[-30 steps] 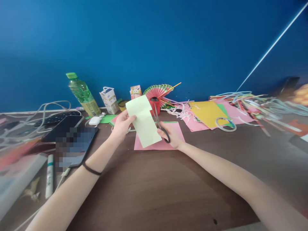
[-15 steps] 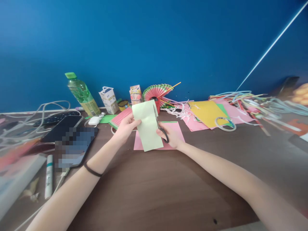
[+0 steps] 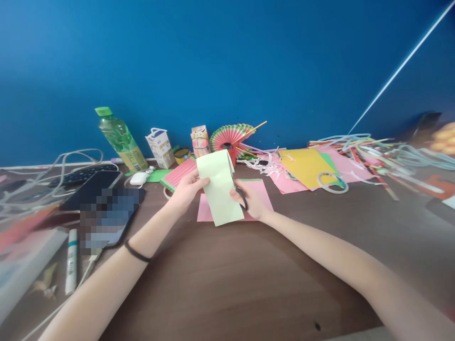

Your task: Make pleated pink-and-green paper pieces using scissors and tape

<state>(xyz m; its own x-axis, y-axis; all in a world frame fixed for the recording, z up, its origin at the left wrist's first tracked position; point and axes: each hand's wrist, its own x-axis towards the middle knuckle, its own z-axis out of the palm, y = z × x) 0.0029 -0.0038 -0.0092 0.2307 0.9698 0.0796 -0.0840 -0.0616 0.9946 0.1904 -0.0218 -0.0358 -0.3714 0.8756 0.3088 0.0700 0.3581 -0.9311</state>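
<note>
My left hand (image 3: 189, 189) pinches the left edge of a pale green sheet of paper (image 3: 219, 194), held up in front of me. My right hand (image 3: 253, 202) has its fingers closed round the dark handles of a pair of scissors (image 3: 243, 199) at the paper's right edge. Most of the blades are hidden by the paper. A narrow flap of the sheet stands off at the upper right. Below and behind it, a pink sheet (image 3: 263, 199) lies flat on the table.
Behind my hands stand a red-and-green pleated paper fan (image 3: 227, 135), a green bottle (image 3: 121, 139) and a small carton (image 3: 160, 148). Yellow paper (image 3: 307, 168) and white shreds lie to the right. A phone (image 3: 124, 213) and a marker (image 3: 71, 260) lie left.
The pale green paper has shifted slightly down and to the right between my hands. The scissors' blades, partly visible before at the cut, are now mostly covered by the sheet.
</note>
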